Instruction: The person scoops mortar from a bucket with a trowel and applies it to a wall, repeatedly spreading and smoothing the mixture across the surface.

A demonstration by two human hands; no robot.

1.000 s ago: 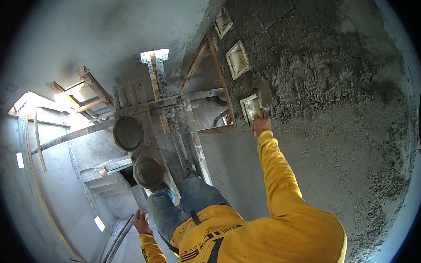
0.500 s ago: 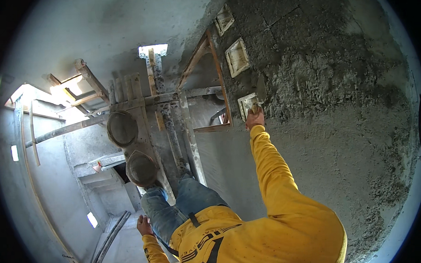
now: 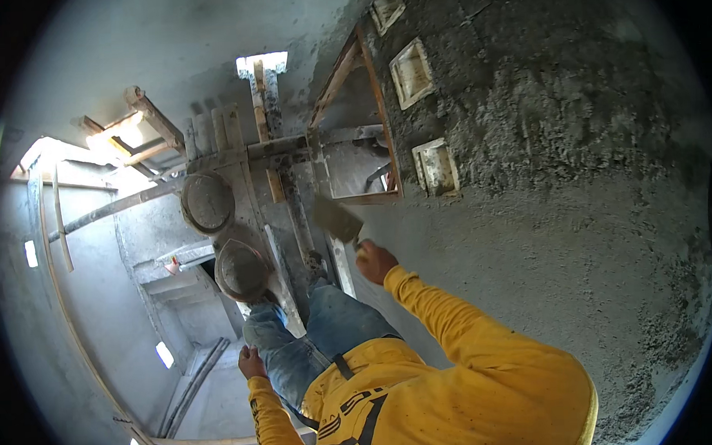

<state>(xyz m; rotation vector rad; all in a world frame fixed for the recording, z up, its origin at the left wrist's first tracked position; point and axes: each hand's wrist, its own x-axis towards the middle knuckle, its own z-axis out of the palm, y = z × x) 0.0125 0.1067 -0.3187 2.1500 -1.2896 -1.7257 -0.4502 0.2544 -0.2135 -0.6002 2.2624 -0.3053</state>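
Observation:
My right hand [image 3: 375,262] grips the handle of a trowel [image 3: 339,220]. The flat blade is slightly smeared by motion and held up, apart from the wall. Rough wet mortar covers much of the wall [image 3: 557,137] on my right, with smoother grey plaster below it. The lowest of three pale square wall recesses [image 3: 436,167] is nearest that hand. My left hand [image 3: 252,363] hangs beside my thigh, fingers loosely curled with nothing visible in them. Two round pans of grey mortar, a farther pan [image 3: 207,202] and a nearer pan [image 3: 242,272], stand on the planks ahead of my feet.
I stand on narrow scaffold planks [image 3: 283,256], high over the floor [image 3: 206,420]. A wooden-framed triangular opening [image 3: 362,163] lies beside the recesses. Bamboo poles [image 3: 120,215] and timber beams [image 3: 158,123] cross at the left. Long dark poles [image 3: 193,389] lie below.
My right hand has drawn back from the lowest recess, down and to the left. The trowel is now off the wall. My left hand has barely moved.

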